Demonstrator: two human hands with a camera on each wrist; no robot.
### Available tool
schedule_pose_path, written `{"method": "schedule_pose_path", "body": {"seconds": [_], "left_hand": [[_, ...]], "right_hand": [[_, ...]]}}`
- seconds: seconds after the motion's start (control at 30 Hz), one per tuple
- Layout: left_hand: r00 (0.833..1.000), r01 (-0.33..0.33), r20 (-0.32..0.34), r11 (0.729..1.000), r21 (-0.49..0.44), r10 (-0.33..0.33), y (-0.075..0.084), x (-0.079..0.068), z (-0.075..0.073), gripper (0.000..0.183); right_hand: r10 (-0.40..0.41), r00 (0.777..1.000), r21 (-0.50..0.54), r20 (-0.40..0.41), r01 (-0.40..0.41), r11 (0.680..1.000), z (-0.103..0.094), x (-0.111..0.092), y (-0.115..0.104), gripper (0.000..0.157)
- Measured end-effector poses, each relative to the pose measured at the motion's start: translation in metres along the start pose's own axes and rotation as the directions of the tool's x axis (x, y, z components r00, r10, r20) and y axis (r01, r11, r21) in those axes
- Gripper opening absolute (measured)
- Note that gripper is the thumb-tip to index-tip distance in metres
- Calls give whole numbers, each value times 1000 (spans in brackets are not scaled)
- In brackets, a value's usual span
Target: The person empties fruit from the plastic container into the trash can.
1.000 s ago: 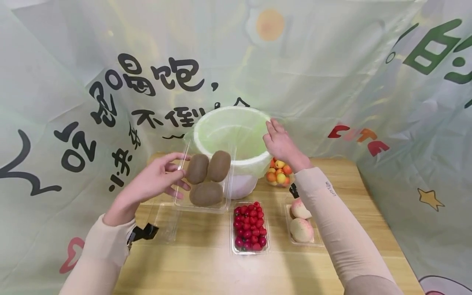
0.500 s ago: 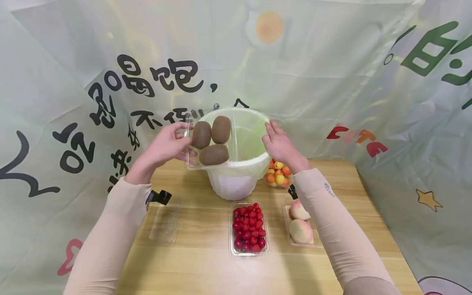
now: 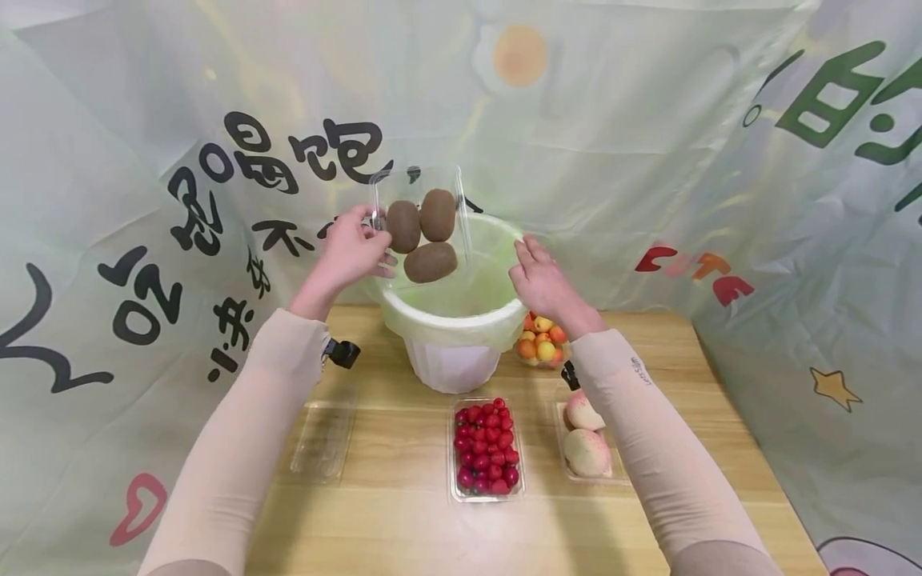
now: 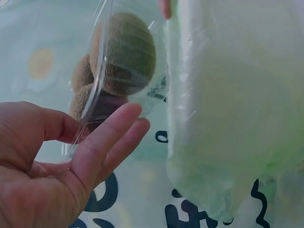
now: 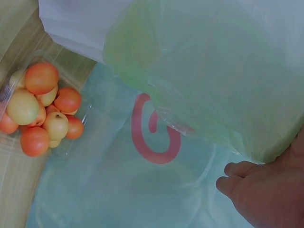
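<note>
My left hand pinches the left edge of a clear plastic tray with three brown kiwis, held above the left part of a white trash bin. In the left wrist view, thumb and fingers of the left hand lie either side of the tray's edge, beside the kiwis. A pale green bag lines the bin and hangs over its rim. My right hand holds the bin's right rim; its fingertips show outside the bag in the right wrist view, while its thumb is partly hidden.
A tray of red berry-like fruit stands in front of the bin. Peaches in a tray lie at the right, partly behind the right arm. Orange and yellow fruit sits behind them. At the left lies an empty clear container.
My left hand has raised the kiwi tray from in front of the bin up to above its left rim, moving slightly right. My right hand stays at the right rim.
</note>
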State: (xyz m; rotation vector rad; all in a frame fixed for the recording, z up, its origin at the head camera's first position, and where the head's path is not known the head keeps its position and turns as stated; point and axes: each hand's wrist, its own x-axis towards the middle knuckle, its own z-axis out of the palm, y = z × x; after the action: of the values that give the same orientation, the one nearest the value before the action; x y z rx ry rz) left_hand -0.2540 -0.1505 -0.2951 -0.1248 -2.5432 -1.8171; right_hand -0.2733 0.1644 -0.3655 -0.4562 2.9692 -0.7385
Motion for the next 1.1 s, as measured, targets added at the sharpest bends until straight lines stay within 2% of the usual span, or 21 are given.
{"method": "schedule_pose_path", "body": {"seconds": [0.13, 0.27, 0.37, 0.47, 0.67, 0.87, 1.1], "left_hand": [[999, -27, -38, 998, 50, 29, -3, 7, 9, 46], [991, -75, -102, 984, 160, 92, -9, 11, 18, 46], [967, -128, -177, 950, 285, 183, -13, 13, 24, 47], [937, -176, -221, 915, 364, 269, -18, 16, 29, 47], [908, -253, -233, 899, 357, 348, -21, 16, 36, 45], [875, -277, -279, 881, 383, 396, -24, 16, 41, 43], [862, -294, -282, 868, 399, 422, -29, 16, 45, 45]], "right_hand": [[2, 1000, 2, 0, -2, 1000, 1, 0, -1, 70], [8, 1000, 3, 6, -8, 1000, 0, 0, -2, 70], [7, 1000, 0, 6, -7, 1000, 0, 0, -2, 70], [4, 1000, -9, 3, -4, 1000, 0, 0, -2, 69], [4, 1000, -10, 0, -4, 1000, 0, -1, -3, 70], [6, 1000, 2, 1, -6, 1000, 1, 1, -2, 70], [10, 1000, 5, 7, -10, 1000, 1, 0, -1, 70]]}}
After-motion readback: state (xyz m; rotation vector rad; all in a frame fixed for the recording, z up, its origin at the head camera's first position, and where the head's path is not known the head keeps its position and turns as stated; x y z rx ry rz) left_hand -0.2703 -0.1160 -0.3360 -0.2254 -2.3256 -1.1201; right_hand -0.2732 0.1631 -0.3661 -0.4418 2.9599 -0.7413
